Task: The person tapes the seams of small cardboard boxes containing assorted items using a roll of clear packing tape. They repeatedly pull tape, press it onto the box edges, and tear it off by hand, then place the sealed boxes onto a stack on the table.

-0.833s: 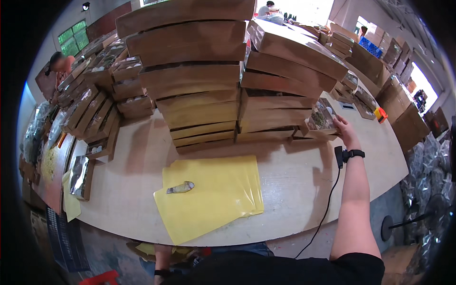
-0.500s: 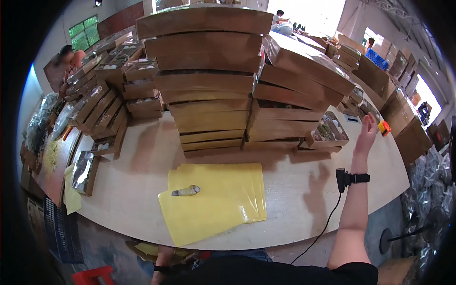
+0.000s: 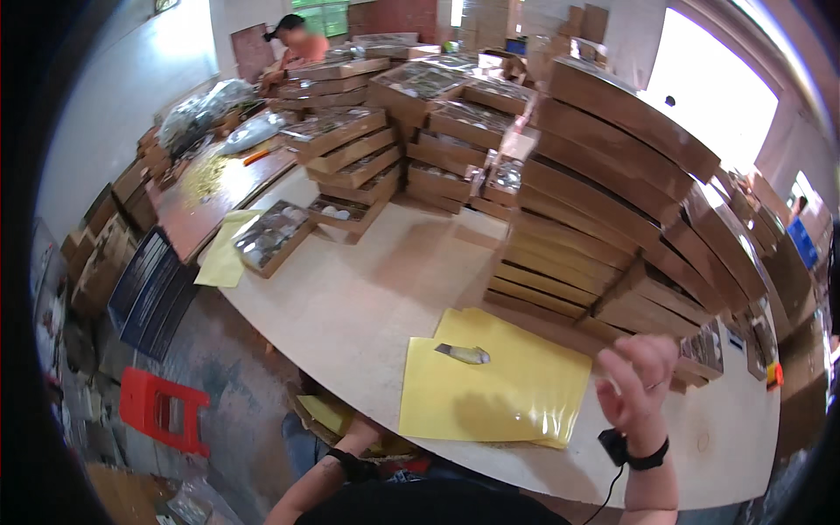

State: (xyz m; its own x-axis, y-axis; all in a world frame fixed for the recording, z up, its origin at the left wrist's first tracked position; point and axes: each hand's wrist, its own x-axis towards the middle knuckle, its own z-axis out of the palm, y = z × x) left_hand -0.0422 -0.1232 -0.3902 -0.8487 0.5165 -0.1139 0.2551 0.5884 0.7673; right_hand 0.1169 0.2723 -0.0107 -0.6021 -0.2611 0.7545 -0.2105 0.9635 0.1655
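Observation:
My right hand (image 3: 639, 378) hovers over the right end of the yellow sheets (image 3: 490, 398), fingers curled but apart, with nothing visible in them. A black strap with a small device and a cable circles that wrist. On the sheets lies a small crumpled strip (image 3: 464, 353), greyish at one end and yellowish at the other; its kind is unclear. My left hand (image 3: 363, 430) reaches below the table's front edge, beside a container with yellow material (image 3: 325, 413) at my lap. The fingers of that hand are hidden.
Tall stacks of shallow cardboard boxes (image 3: 569, 210) stand behind the sheets. More boxes with clear lids (image 3: 276, 236) sit on the left. A red stool (image 3: 164, 407) and a dark blue crate (image 3: 153, 293) stand on the floor. Another person (image 3: 297, 52) is at the far left.
My view has swung to the left. My right hand has come back from the far right of the table to beside the yellow sheets. The left hand remains below the table edge.

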